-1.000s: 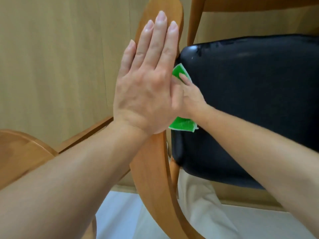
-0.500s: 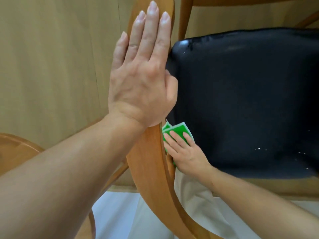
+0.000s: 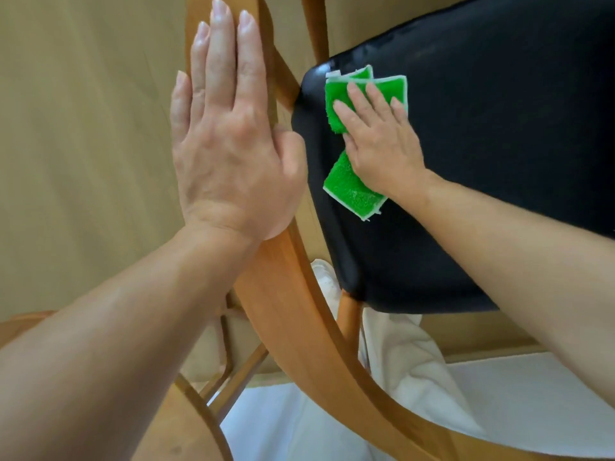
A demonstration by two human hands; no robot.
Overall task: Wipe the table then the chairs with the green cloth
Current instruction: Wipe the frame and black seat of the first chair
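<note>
Folded green cloth (image 3: pixel 349 189), white-edged, on black seat (image 3: pixel 499 128)

The right hand (image 3: pixel 379 144) covers the middle of the cloth (image 3: pixel 349 191), so only its two ends show. The left hand (image 3: pixel 229 138) hides part of the chair's wooden back rail (image 3: pixel 293 314). The black seat (image 3: pixel 499 128) runs off the right edge, and both forearms are cut off below.

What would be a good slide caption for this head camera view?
Right hand presses the green cloth on the black chair seat; left hand lies flat on the wooden chair back.
</note>
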